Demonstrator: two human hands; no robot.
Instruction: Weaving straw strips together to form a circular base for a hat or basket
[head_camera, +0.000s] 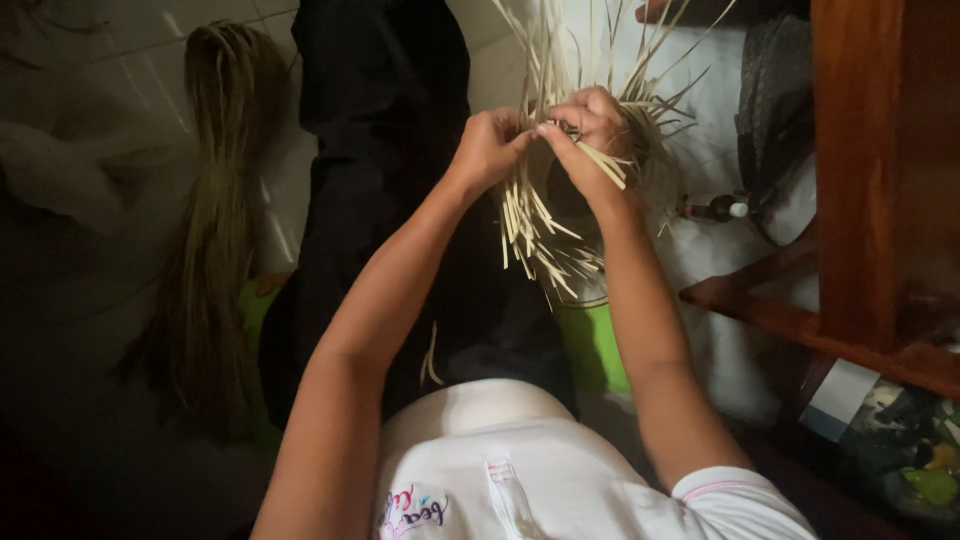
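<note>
The left hand (490, 148) is closed with fingers pinching pale thin strips (540, 230) of a half-woven piece held above the lap; the right hand (592, 132) is curled tight around the same strips, just beside the left. A long bundle of dry fibre (215, 200) lies well apart on the tiled floor (120, 80); a wooden furniture frame (860, 180) stands at the right

The floor (120, 70) is pale tile with thin grout lines, and it sinks into shadow toward the left and the lower corner, where the light is dim. On the right stands reddish-brown wooden furniture (870, 170), its upright and a sloping rail (790, 315) catching a faint glow. A long bundle of dried fibre (215, 220) lies on the tiles at left. Low down, something bright green (592, 345) shows.
</note>
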